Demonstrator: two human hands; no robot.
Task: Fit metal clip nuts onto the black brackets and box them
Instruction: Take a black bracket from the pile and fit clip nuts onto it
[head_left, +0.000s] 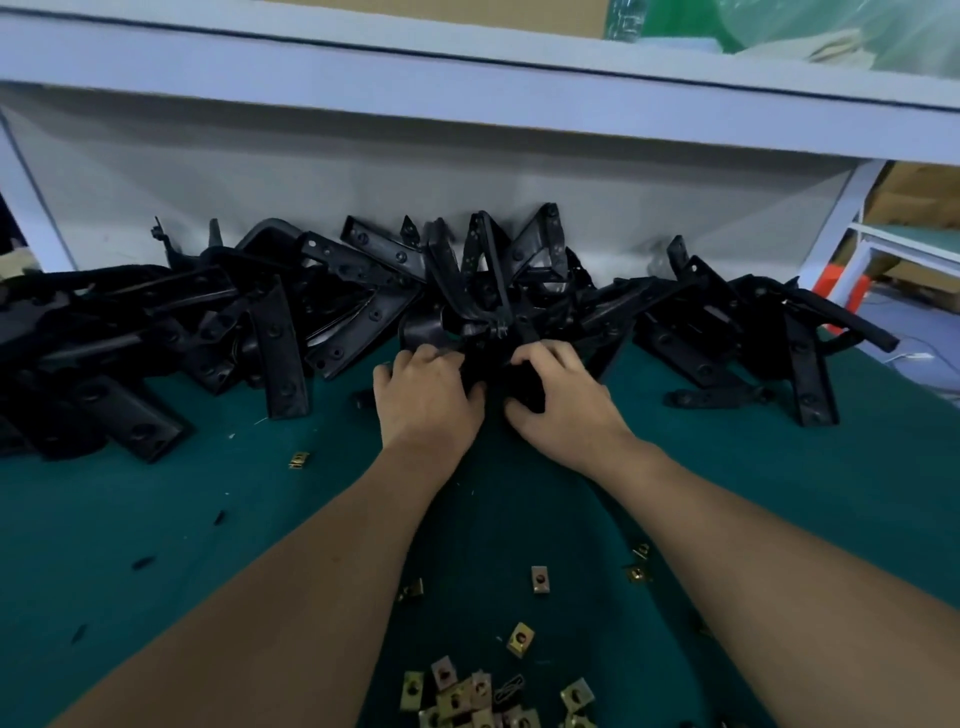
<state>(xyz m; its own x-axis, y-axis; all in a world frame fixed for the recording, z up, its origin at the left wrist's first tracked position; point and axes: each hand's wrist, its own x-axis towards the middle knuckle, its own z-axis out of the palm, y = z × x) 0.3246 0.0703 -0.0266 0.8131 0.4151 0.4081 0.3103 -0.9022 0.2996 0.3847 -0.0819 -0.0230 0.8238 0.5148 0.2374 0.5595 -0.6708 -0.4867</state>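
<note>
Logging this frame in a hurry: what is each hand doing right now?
Left hand: closed, fingers curled on the black bracket at the pile's edge.
Right hand: closed, gripping the same black bracket.

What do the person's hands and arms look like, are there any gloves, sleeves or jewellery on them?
Nothing is worn. The left hand and right hand are bare, with no gloves. The left forearm and right forearm are uncovered down to the frame's edge, with no sleeve in view. No watch, ring, band or marking shows on either wrist or hand.
</note>
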